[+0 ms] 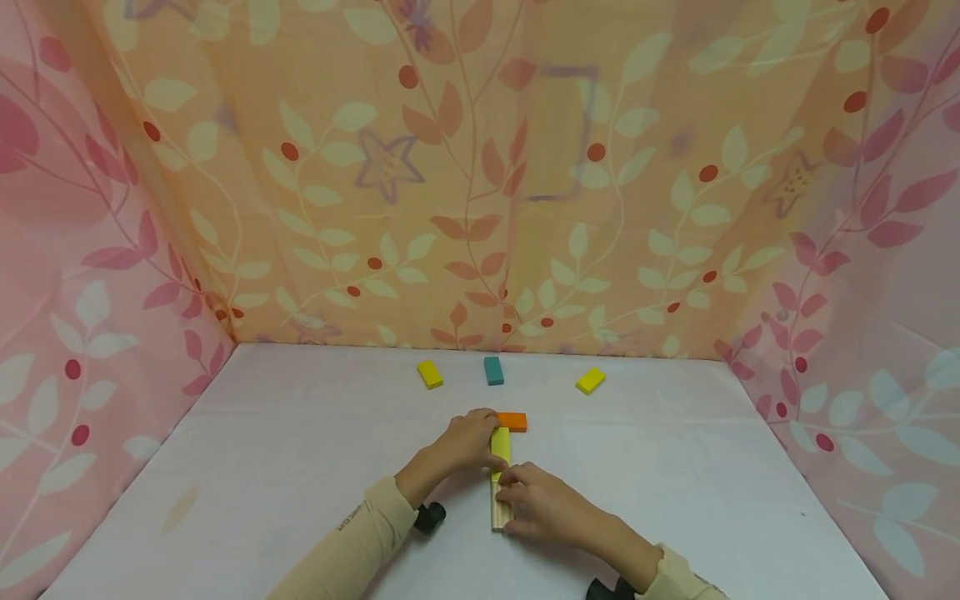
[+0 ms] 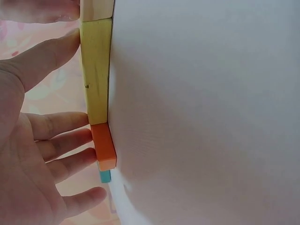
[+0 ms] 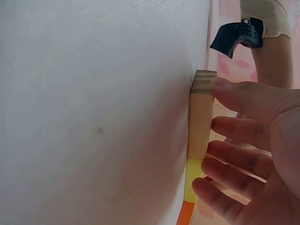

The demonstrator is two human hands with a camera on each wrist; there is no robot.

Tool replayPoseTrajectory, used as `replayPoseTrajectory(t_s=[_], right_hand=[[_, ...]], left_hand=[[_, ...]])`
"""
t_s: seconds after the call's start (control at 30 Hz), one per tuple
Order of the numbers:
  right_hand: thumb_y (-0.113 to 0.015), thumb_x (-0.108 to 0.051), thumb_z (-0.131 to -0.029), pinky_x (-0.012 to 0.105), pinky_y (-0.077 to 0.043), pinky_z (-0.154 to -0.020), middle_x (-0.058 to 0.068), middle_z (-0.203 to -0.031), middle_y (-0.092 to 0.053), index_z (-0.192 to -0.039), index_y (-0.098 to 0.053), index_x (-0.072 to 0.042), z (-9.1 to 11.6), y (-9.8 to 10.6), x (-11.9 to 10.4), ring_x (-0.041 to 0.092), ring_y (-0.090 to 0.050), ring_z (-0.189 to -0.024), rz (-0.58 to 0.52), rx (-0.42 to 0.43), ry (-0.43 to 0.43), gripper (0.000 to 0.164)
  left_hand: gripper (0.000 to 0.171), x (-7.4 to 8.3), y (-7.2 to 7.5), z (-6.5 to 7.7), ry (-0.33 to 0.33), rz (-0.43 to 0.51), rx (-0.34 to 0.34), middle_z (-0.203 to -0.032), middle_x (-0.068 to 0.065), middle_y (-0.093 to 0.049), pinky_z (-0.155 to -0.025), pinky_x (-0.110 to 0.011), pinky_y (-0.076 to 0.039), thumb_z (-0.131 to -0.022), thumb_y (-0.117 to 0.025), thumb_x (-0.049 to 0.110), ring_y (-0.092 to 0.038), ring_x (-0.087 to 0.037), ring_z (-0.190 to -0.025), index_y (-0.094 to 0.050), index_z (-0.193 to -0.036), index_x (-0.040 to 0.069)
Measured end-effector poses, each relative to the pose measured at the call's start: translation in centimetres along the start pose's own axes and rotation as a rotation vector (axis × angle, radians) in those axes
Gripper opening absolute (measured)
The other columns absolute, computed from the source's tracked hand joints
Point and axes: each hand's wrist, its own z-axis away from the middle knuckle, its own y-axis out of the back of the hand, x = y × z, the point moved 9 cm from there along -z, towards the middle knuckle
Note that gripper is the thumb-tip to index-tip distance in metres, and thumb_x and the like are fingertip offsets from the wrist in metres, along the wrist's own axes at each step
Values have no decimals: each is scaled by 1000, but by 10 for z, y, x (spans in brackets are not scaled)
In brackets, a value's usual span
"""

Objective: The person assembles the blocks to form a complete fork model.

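Three blocks form a joined shape on the white table. An orange block (image 1: 513,422) lies crosswise at the far end, a yellow block (image 1: 500,454) runs lengthwise from it, and a plain wooden block (image 1: 497,515) continues toward the near side. My left hand (image 1: 467,443) touches the yellow block with thumb and index fingertip near its two ends, other fingers spread by the orange block (image 2: 104,147). Over the wooden block (image 3: 200,124), my right hand (image 1: 551,507) rests its thumb at the near end and its fingertips along the upper edge.
Farther back lie a yellow block (image 1: 430,375), a teal block (image 1: 493,371) and another yellow block (image 1: 591,381), each apart. A patterned cloth wall (image 1: 480,250) rises behind the table (image 1: 675,467), with pink cloth on both sides. Dark camera mounts sit under both wrists.
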Motion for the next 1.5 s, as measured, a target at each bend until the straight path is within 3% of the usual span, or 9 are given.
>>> replayPoseTrajectory(t_s=[0.47,0.73,1.03,1.5], right_hand=[[-75,-32,-85,24,-53,-90,0,-118,-62,-114,-72,-13,-1,2,-2,11,-56,-108,-8,6,14,34],[-73,-33,-87,26,-51,-94,-1,-122,-61,-116,-71,-14,-1,1,2,12,-55,-112,-38,-26,-20,35],[-74,-32,-86,25,-52,-92,0,-121,-61,-115,-71,-13,1,-1,2,12,-56,-110,-35,0,2,35],[-73,-35,-87,31,-51,-98,-3,-124,-60,-117,-71,-17,1,-2,9,12,-55,-116,-95,-28,-62,35]], left_hand=[[72,0,-1,2,-12,3,-3,-141,-10,-52,-108,-46,-42,-75,-80,48,-48,-25,-127,-59,-130,6],[73,2,2,1,-28,-5,7,-140,-10,-53,-108,-46,-42,-76,-80,49,-48,-25,-128,-60,-130,5],[72,0,1,2,-22,13,-4,-140,-10,-53,-109,-46,-41,-77,-79,49,-49,-26,-128,-59,-130,5],[68,0,-1,4,-28,19,0,-142,-10,-52,-109,-46,-42,-78,-79,46,-50,-25,-128,-60,-131,7]])
